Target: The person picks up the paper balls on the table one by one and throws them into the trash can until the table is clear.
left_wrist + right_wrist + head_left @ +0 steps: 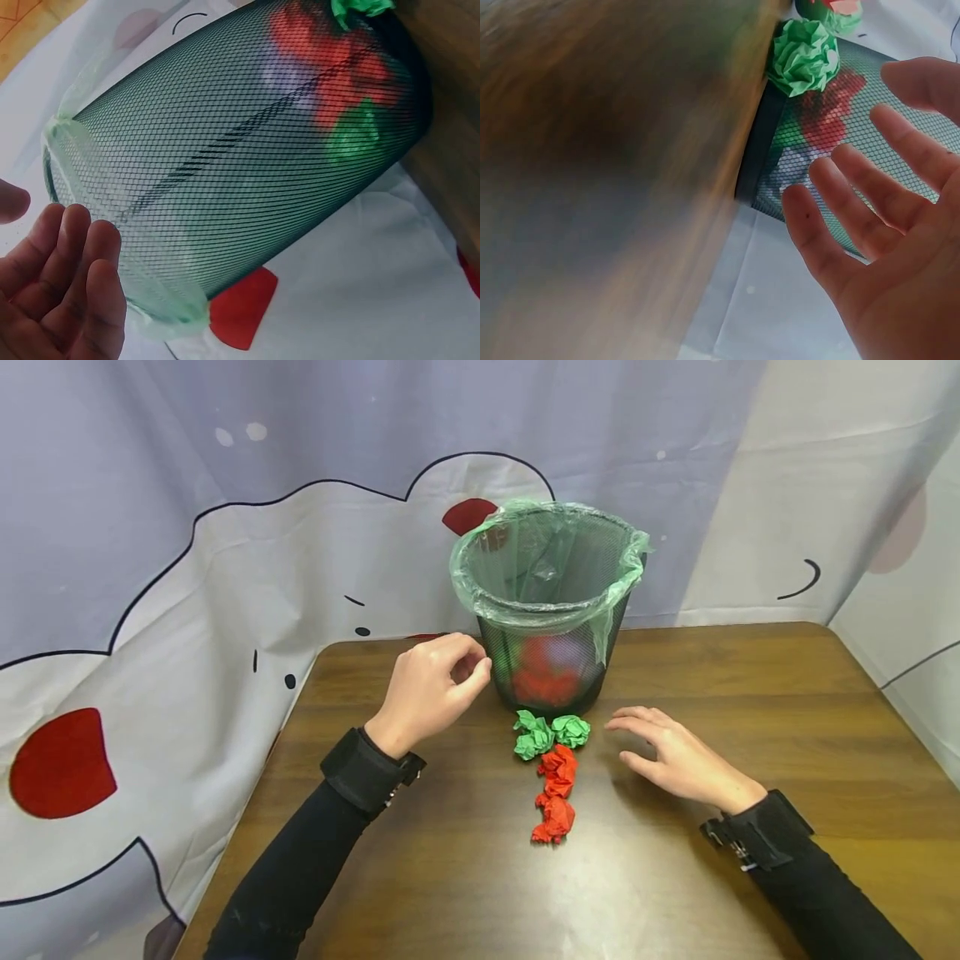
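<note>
A black mesh wastebasket (pixel 551 635) lined with a thin green plastic bag (pixel 480 589) stands at the back of the table. Red, green and pale purple crumpled paper shows through its mesh. My left hand (pixel 435 685) hovers just left of the basket, fingers loosely bent and thumb apart, holding nothing. In the left wrist view its fingers overlap the bag's edge. My right hand (pixel 678 760) hangs to the right of the paper balls, fingers spread and holding nothing. Two green paper balls (pixel 572 732) lie against the basket's foot, with two red paper balls (pixel 555 820) in a line nearer me.
The wooden table (pixel 450 893) has its back edge along a patterned curtain (pixel 262 568). Behind the basket, the curtain hangs close. Black wrist straps (pixel 363 772) with small cameras sit on both wrists.
</note>
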The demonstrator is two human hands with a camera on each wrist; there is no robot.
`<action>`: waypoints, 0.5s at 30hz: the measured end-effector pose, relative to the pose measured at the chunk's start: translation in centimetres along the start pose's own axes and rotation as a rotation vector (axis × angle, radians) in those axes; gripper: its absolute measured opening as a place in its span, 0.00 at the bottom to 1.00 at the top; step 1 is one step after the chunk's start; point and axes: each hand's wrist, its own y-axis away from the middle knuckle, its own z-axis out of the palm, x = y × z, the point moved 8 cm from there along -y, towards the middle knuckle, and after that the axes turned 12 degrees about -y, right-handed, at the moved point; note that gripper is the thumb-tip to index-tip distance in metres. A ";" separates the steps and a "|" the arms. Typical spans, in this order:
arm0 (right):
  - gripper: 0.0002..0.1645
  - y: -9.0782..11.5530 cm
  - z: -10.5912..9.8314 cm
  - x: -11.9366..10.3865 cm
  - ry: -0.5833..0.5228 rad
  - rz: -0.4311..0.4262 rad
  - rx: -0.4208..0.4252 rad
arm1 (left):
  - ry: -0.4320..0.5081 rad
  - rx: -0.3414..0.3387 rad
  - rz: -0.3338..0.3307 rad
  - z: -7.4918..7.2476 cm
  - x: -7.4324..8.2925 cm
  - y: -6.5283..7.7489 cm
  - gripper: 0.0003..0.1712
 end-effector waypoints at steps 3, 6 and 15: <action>0.26 -0.2 0.0 -0.1 -0.002 -0.006 -0.003 | -0.003 -0.010 -0.010 0.3 -0.1 0.5 0.07; 0.28 -0.4 0.1 -0.2 -0.003 -0.013 -0.007 | 0.003 -0.017 -0.015 0.6 -0.1 0.9 0.07; 0.33 -1.4 0.9 -0.1 -0.021 -0.003 -0.061 | 0.022 -0.030 -0.025 1.3 0.0 1.6 0.06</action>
